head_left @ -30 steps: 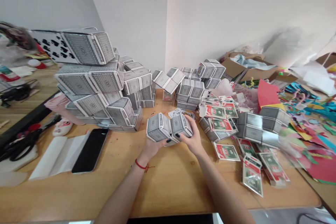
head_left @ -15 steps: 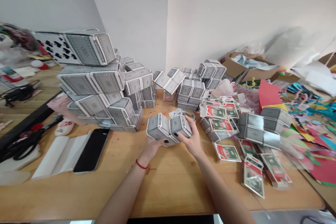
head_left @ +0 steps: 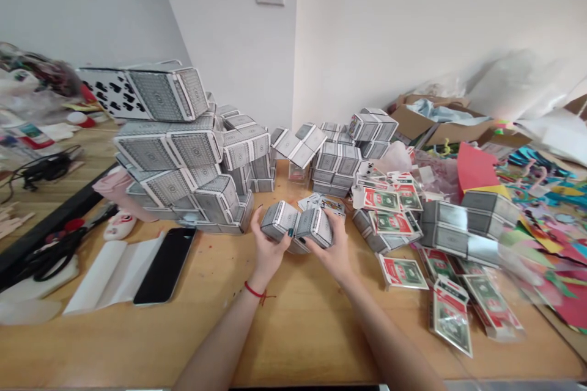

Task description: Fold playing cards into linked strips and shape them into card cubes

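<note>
Between my hands is a block folded from grey-backed playing cards [head_left: 315, 224], made of joined box shapes with a V-shaped dip on top. My left hand [head_left: 270, 248], with a red string at the wrist, grips its left side, thumb on the near face. My right hand [head_left: 334, 243] is closed around the right side, its thumb also in front. The block's underside is hidden. Just behind it lie loose playing cards [head_left: 337, 204]. Farther back, a tilted card block [head_left: 298, 143] rests near a small clear box [head_left: 297, 172].
A tall stack of card blocks [head_left: 192, 149] stands left, a smaller stack [head_left: 337, 159] at back right. Red-and-green card packs [head_left: 403, 272] and more card blocks [head_left: 443, 226] lie right. On the left are a phone [head_left: 165, 266], white paper [head_left: 110, 272] and black scissors [head_left: 55, 256].
My left hand has shifted its grip, with its fingers now higher along the block's left side. The view has moved slightly. The block stays in both hands.
</note>
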`<state>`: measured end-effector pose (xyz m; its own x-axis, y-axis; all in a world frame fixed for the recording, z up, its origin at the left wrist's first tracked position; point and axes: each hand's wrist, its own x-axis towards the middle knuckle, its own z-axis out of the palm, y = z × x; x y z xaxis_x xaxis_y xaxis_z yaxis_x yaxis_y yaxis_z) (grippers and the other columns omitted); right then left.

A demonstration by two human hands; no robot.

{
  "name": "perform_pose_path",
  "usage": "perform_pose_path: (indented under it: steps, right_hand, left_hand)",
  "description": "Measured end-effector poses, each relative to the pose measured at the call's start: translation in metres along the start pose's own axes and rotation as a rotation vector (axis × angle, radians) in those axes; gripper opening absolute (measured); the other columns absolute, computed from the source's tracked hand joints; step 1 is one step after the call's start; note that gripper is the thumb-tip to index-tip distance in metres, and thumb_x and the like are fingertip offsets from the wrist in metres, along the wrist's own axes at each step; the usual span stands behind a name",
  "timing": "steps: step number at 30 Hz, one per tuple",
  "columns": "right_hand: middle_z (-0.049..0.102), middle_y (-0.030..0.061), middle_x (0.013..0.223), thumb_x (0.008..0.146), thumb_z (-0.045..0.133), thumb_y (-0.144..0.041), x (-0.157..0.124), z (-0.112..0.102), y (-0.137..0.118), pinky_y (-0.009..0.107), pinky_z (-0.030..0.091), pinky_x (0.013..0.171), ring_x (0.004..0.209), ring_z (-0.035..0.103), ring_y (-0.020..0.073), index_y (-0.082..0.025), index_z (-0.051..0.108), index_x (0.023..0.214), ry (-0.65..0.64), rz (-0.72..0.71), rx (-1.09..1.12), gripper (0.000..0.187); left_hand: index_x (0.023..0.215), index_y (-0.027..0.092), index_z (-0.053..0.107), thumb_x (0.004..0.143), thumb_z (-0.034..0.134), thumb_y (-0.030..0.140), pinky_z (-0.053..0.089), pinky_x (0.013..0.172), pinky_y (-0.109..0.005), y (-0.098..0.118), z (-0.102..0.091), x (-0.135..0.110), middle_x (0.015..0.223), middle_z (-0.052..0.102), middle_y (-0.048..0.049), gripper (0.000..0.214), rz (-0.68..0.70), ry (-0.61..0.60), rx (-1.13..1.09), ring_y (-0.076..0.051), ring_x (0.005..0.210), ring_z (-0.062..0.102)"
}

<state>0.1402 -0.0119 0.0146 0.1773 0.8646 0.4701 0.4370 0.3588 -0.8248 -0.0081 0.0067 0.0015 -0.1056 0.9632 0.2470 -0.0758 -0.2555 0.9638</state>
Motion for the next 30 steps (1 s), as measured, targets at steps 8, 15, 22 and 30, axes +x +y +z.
perform_pose_path:
  steps: [8,15,22,30]
  right_hand:
    - [0.056,0.0070,0.115,0.076,0.027,-0.067,0.007,-0.012,0.019,0.042,0.038,0.092,0.107,0.051,0.0265,-0.023,0.053,0.114,-0.346,0.204,0.436,0.064]
    - [0.054,0.0034,0.123,0.070,0.060,-0.048,0.004,-0.006,0.027,0.046,0.029,0.100,0.117,0.045,0.0269,-0.025,0.059,0.110,-0.408,0.524,0.618,0.046]
    - [0.057,0.0038,0.119,0.073,0.058,-0.048,0.002,-0.001,0.032,0.045,0.028,0.101,0.115,0.047,0.0241,-0.025,0.061,0.107,-0.403,0.552,0.573,0.041]
    - [0.063,0.0065,0.105,0.066,0.066,-0.043,0.005,-0.006,0.025,0.042,0.043,0.087,0.098,0.058,0.0239,-0.022,0.050,0.119,-0.556,0.288,0.432,0.060]
  left_hand:
    - [0.134,0.024,0.013,0.071,0.062,0.036,0.034,0.100,-0.037,0.002,-0.016,0.008,0.136,0.031,-0.0120,0.081,0.064,-0.065,0.081,-0.023,0.121,0.037]
    - [0.130,0.022,0.026,0.076,0.056,0.035,0.033,0.100,-0.037,-0.003,-0.007,0.003,0.131,0.041,-0.0093,0.063,-0.080,-0.256,0.026,-0.021,0.118,0.042]
    - [0.132,0.022,0.028,0.073,0.059,0.034,0.034,0.100,-0.038,0.002,-0.011,0.006,0.131,0.042,-0.0103,0.067,-0.020,-0.242,0.114,-0.022,0.118,0.043]
    - [0.130,0.023,0.036,0.080,0.050,0.038,0.033,0.101,-0.035,0.001,-0.009,0.004,0.132,0.044,-0.0072,0.055,-0.055,-0.162,0.201,-0.022,0.120,0.041]
